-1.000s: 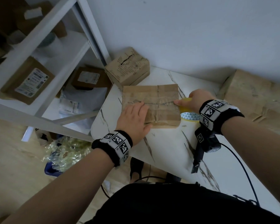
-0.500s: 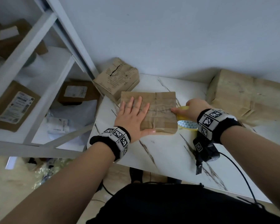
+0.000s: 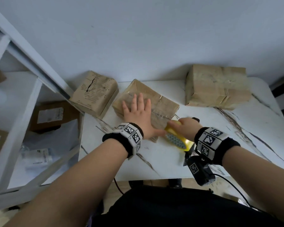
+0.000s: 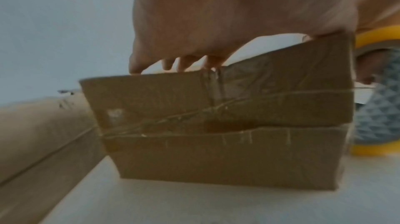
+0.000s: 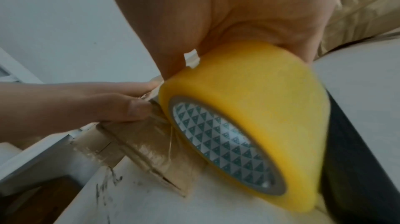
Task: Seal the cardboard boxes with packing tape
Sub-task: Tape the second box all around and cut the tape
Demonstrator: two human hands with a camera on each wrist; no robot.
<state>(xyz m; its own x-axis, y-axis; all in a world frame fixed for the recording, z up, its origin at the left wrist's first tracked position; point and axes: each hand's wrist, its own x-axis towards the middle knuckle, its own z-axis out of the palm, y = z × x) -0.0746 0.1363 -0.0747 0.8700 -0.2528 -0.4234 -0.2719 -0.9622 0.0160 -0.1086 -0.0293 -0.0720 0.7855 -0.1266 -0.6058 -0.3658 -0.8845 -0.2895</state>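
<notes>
A flat cardboard box (image 3: 161,104) (image 4: 227,125) lies at an angle on the white marbled table (image 3: 162,163). Clear tape runs across its top and side. My left hand (image 3: 138,112) presses flat on the box top with spread, straight fingers (image 4: 168,64), the thumb (image 5: 121,109) at its near corner. My right hand (image 3: 185,126) grips a yellow roll of packing tape (image 3: 176,137) (image 5: 249,113) against the box's near right corner. A strip of clear tape stretches from the roll onto the box side (image 5: 151,144).
A second box (image 3: 95,93) with a torn top sits at the table's far left corner. A bigger taped box (image 3: 216,86) stands at the far right by the wall. A white shelf frame (image 3: 23,112) with parcels stands to the left. A cable (image 3: 233,187) hangs off the near edge.
The box has turned from square to angled on the table. My right hand with the tape roll has come round from the box's right side to its near corner. My left hand stays flat on top.
</notes>
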